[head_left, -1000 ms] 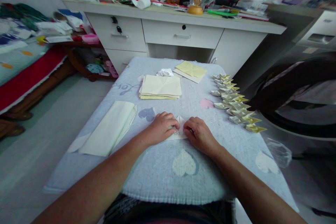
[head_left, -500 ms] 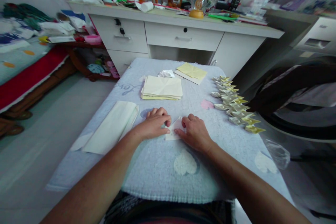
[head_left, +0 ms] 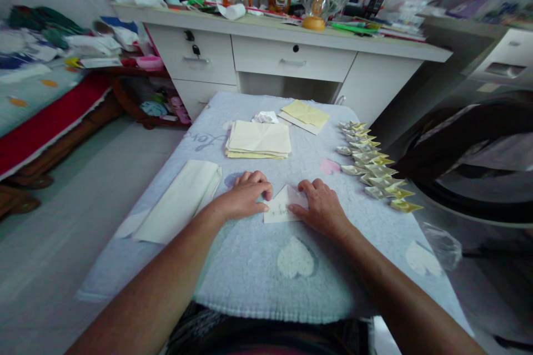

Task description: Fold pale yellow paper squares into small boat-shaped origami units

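Observation:
A small folded sheet of paper [head_left: 283, 208], with a pointed top and some dark writing, lies flat on the cloth-covered table in front of me. At its left edge my left hand [head_left: 249, 195] has thumb and curled fingers closed on the paper. My right hand [head_left: 322, 205] grips the opposite edge, its thumb resting on the paper and its fingers bent at the upper right. Beyond my hands is a stack of cream and yellow sheets [head_left: 259, 137]. To the right stand rows of small folded paper boats [head_left: 370, 161], white and yellow.
A long folded white paper [head_left: 179, 199] lies left of my left forearm. Near the far edge are a crumpled white paper [head_left: 265, 117] and creased yellow sheets [head_left: 306, 113]. A cluttered white desk [head_left: 266, 28] stands behind; a front-loading washing machine [head_left: 491, 100] is at the right.
My right hand has slid to the right along the folded paper, uncovering more of its face and the writing. My left hand has stayed at the left edge.

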`<state>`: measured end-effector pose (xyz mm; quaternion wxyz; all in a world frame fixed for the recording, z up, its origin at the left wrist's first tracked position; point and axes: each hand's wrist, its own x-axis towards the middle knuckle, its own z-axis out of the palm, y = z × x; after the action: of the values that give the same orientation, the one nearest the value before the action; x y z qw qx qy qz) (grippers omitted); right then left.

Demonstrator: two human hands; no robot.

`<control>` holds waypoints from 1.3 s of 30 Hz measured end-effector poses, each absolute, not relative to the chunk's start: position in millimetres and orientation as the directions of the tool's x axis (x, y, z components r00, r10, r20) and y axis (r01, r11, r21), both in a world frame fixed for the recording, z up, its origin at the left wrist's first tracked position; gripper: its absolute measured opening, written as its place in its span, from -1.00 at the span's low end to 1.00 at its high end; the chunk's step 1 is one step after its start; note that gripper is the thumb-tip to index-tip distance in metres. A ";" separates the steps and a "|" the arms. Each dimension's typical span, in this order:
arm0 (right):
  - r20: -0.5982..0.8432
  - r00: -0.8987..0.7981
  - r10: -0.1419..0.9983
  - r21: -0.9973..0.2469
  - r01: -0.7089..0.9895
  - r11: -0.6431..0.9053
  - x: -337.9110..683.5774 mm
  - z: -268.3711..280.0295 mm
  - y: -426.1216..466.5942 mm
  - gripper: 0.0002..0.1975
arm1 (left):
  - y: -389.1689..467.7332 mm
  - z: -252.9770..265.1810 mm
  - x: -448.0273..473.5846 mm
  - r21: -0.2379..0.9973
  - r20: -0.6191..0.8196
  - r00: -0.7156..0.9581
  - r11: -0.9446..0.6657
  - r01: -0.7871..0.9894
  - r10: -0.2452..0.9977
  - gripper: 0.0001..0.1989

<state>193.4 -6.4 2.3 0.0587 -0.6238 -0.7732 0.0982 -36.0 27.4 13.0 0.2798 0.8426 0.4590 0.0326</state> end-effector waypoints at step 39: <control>0.090 -0.329 0.940 -0.596 0.738 0.316 199.0 -0.7 6.1 -0.87 | 26.3 3.1 -17.0 0.634 0.004 0.548 -0.426 0.646 0.837 -0.64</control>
<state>199.0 6.1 -0.7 0.2172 -0.5369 -0.7815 0.2321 -17.0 26.3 3.1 0.2952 0.8287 0.4472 0.1619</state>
